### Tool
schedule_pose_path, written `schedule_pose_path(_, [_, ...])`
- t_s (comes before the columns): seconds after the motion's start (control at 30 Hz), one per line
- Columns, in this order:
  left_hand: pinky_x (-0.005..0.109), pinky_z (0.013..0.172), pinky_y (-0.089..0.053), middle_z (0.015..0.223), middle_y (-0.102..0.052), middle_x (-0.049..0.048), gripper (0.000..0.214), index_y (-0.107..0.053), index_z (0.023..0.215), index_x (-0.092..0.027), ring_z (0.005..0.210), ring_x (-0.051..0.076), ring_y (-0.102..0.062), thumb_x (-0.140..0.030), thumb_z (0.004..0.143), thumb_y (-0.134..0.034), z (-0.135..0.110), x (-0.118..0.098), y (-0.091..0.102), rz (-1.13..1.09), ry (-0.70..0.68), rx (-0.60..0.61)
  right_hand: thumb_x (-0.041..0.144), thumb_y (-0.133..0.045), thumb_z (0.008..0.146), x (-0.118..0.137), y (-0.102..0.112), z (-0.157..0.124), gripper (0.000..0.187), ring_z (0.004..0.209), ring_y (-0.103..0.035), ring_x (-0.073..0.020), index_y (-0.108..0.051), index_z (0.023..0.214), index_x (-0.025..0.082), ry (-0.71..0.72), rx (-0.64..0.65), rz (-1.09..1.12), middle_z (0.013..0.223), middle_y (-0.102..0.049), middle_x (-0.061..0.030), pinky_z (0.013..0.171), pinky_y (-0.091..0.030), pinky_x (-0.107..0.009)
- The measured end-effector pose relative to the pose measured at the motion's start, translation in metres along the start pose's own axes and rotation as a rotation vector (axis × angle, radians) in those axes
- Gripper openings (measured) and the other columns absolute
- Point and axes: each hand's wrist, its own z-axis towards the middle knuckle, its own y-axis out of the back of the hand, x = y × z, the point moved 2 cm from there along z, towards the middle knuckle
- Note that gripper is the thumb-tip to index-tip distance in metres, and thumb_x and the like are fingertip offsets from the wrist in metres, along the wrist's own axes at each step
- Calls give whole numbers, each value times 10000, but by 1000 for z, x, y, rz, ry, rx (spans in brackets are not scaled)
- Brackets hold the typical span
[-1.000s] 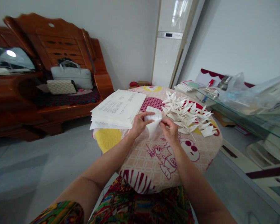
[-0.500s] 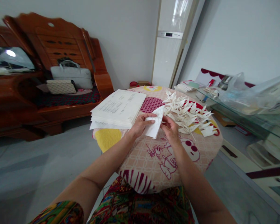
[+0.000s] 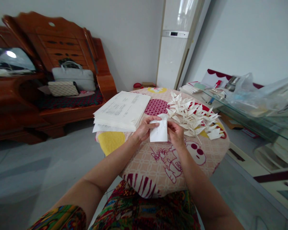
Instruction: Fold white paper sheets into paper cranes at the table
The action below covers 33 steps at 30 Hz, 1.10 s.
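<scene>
Between my hands is a small folded piece of white paper (image 3: 158, 133), held above the table. My left hand (image 3: 145, 128) pinches its left side, thumb laid across the front. My right hand (image 3: 176, 131) grips its right edge, with some fingertips hidden behind the paper. To the left lies a thick stack of printed sheets (image 3: 122, 108). On the right side spreads a heap of folded paper pieces with pointed ends (image 3: 189, 115).
A patterned cloth (image 3: 144, 163) covers the round table. A glass-topped cabinet (image 3: 261, 124) with plastic bags (image 3: 244, 92) stands close on the right. At the left is a wooden bench (image 3: 69, 108) bearing a grey bag (image 3: 74, 79).
The folded paper has turned from a slanted, pointed-top position to a squarer one facing me. Both hands stay on it in nearly the same place.
</scene>
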Motion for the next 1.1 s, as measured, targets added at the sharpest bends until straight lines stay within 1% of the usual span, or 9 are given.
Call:
schedule_pose_path(0.13, [269, 665, -509, 838, -730, 26, 436, -730, 909, -166, 695, 144, -648, -251, 523, -916, 1, 1, 1, 44, -31, 14, 412, -710, 801, 5, 2, 0, 216, 752, -718, -209, -774, 899, 231, 30, -39, -74, 812, -771, -20, 694, -589, -346])
schedule_pose_path(0.33, [247, 652, -481, 833, -724, 20, 409, -752, 933, -180, 691, 127, -628, -266, 565, -908, 1, 3, -1, 121, -46, 43, 339, -689, 808, 5, 7, 0, 150, 692, -692, -191, -774, 863, 228, 88, -85, -128, 774, -760, -12, 668, -569, -333])
schedule_pose_path(0.47, [243, 644, -481, 882, -737, 26, 431, -765, 953, -182, 697, 124, -626, -276, 558, -910, 4, -1, 4, 208, -104, 6, 255, -645, 791, 14, 13, 0, 126, 676, -661, -184, -765, 796, 218, 216, -140, -363, 745, -740, -20, 660, -543, -328])
schedule_pose_path(0.53, [251, 648, -481, 893, -740, 31, 447, -770, 971, -178, 705, 132, -624, -293, 562, -907, 6, -5, 9, 278, -168, -35, 227, -622, 782, 19, 16, 0, 135, 670, -642, -185, -755, 763, 221, 284, -162, -507, 730, -728, -24, 655, -530, -329])
schedule_pose_path(0.63, [270, 696, -484, 919, -743, 42, 400, -781, 964, -175, 773, 157, -630, -309, 603, -888, 6, -12, 15, 433, -313, -80, 208, -595, 798, 22, 16, -2, 157, 633, -623, -178, -750, 781, 222, 316, -120, -604, 717, -713, -26, 634, -517, -322])
schedule_pose_path(0.87, [334, 798, -490, 843, -688, 33, 162, -804, 874, -233, 806, 178, -594, -323, 740, -819, 3, -20, 12, 840, -612, -180, 224, -570, 841, 6, 14, -1, 158, 611, -626, -189, -725, 813, 230, 282, -113, -558, 651, -656, -19, 595, -512, -311])
schedule_pose_path(0.93, [373, 888, -497, 973, -683, 50, 135, -799, 859, -237, 943, 205, -613, -333, 765, -805, 3, -22, 10, 894, -687, -187, 227, -570, 845, 6, 14, -1, 152, 643, -634, -193, -720, 823, 230, 309, -133, -575, 688, -669, -29, 614, -519, -315])
schedule_pose_path(1.03, [444, 1031, -456, 1286, -618, 80, 127, -781, 846, -220, 1211, 259, -562, -339, 805, -775, 1, -26, 6, 946, -800, -180, 214, -542, 865, 13, 13, 0, 182, 694, -647, -196, -723, 875, 221, 393, -154, -621, 779, -703, -56, 650, -528, -322])
schedule_pose_path(1.1, [470, 1078, -421, 1332, -609, 87, 123, -773, 858, -218, 1255, 266, -547, -336, 836, -747, -1, -29, 4, 1005, -850, -163, 194, -511, 882, 18, 12, 0, 221, 731, -658, -205, -728, 918, 211, 445, -153, -645, 821, -718, -76, 673, -533, -327])
